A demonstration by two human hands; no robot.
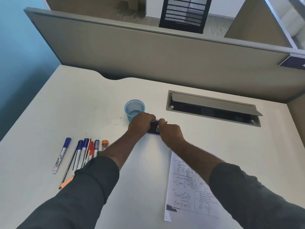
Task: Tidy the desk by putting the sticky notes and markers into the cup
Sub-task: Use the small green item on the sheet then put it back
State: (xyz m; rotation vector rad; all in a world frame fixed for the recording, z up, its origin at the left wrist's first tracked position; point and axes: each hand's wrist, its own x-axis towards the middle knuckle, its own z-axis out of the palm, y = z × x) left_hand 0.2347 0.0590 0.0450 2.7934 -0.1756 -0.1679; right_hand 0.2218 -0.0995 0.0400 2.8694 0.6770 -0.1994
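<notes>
Several markers (85, 154) lie left of both hands (156, 128).

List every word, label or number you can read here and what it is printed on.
None can be read.
Printed sheet: text and chemical diagrams, too small.
Leftmost marker: barrel print, blurred.
Other markers: labels too small.
Blue sign on the partition: cut off, unreadable.

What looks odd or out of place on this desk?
Small dark specks lie scattered on the desk left of the blue mesh cup, like debris. The cable hatch stands open. The markers lie loose, and the cup looks empty.
</notes>
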